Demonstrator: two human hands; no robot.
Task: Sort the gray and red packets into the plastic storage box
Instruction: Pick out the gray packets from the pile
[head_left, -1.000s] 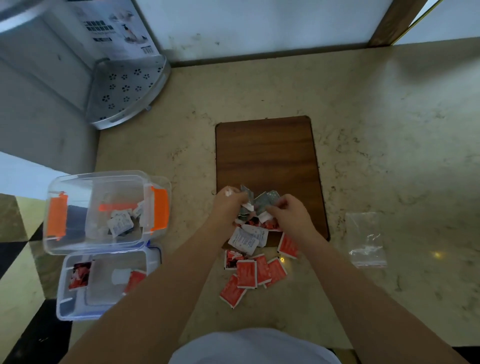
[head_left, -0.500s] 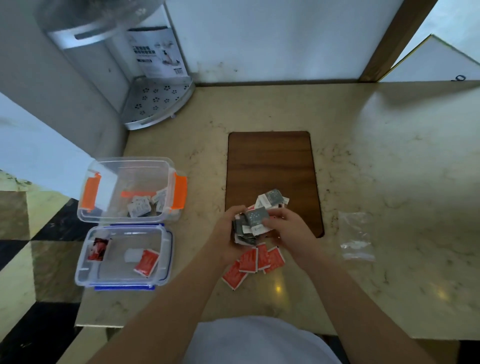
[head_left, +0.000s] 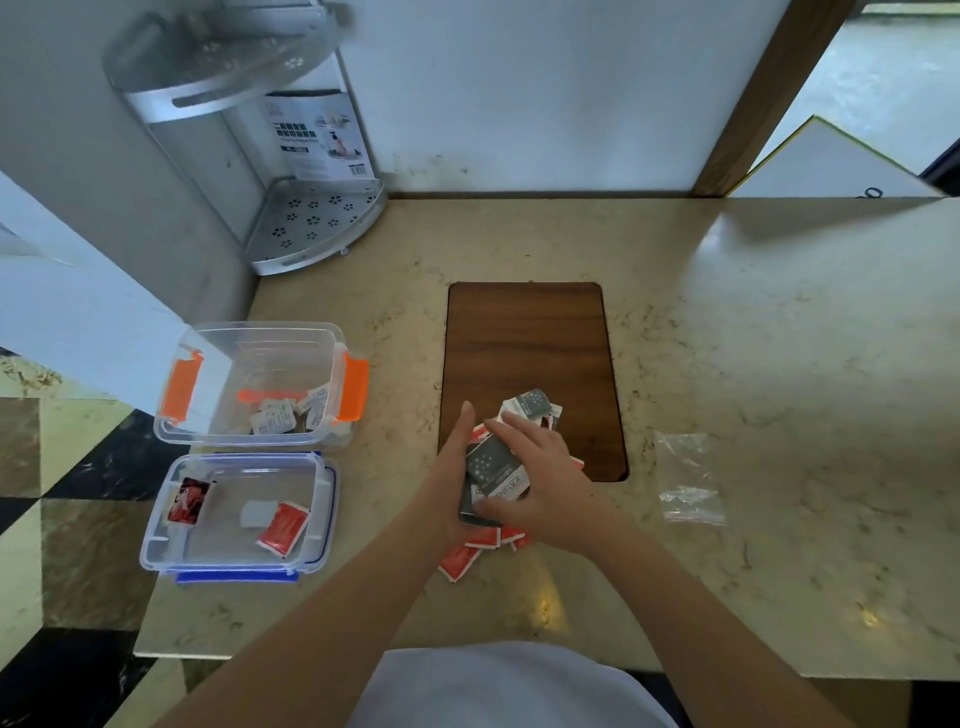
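Note:
A stack of gray packets (head_left: 493, 465) is pressed between my two hands at the near edge of the wooden board. My left hand (head_left: 451, 467) stands edge-on against its left side, fingers straight. My right hand (head_left: 545, 483) lies over the stack with the thumb under it. More gray packets (head_left: 532, 406) lie just beyond on the board. Red packets (head_left: 460, 560) are spread on the counter beneath my hands. At the left, an orange-latched plastic box (head_left: 260, 338) holds several white and gray packets. In front of it, a blue-latched box (head_left: 236, 564) holds red packets (head_left: 283, 527).
The wooden board (head_left: 527, 343) is set into the beige stone counter. An empty clear zip bag (head_left: 688, 480) lies to the right of it. A metal corner shelf (head_left: 311, 228) stands at the back left against the wall. The counter's left edge drops to a checkered floor.
My hands have gathered loose gray packets from the pile into one stack held between them. The camera view has tilted up and back, so more wall and shelf show.

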